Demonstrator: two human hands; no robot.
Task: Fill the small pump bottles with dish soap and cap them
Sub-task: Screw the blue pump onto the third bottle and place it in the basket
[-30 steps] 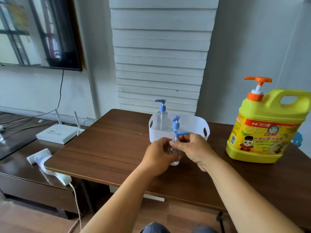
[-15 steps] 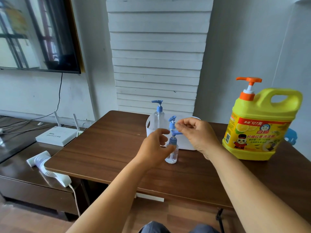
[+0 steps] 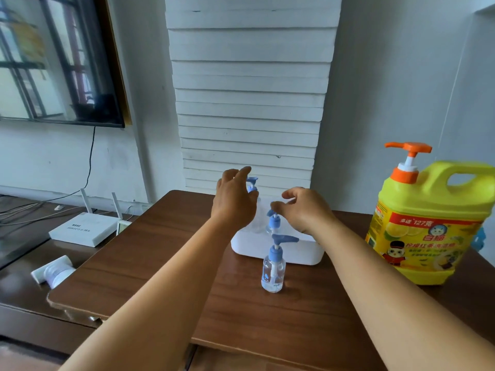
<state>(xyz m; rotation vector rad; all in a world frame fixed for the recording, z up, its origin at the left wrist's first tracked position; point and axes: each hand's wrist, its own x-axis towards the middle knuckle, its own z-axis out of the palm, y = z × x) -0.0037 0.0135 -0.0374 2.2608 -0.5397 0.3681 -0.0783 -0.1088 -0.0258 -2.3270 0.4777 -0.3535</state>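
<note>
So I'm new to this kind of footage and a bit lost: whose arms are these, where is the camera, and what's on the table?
There is no machine here. A person wears a camera on the head, so you look down along their own two bare arms. On the brown table stands a small capped pump bottle, free of both hands. Behind it is a white tub holding two more pump bottles. The left hand reaches toward the taller one; the right hand hovers at the pump of the shorter one, and whether it touches is unclear. At the right stands a big yellow dish soap jug.
</note>
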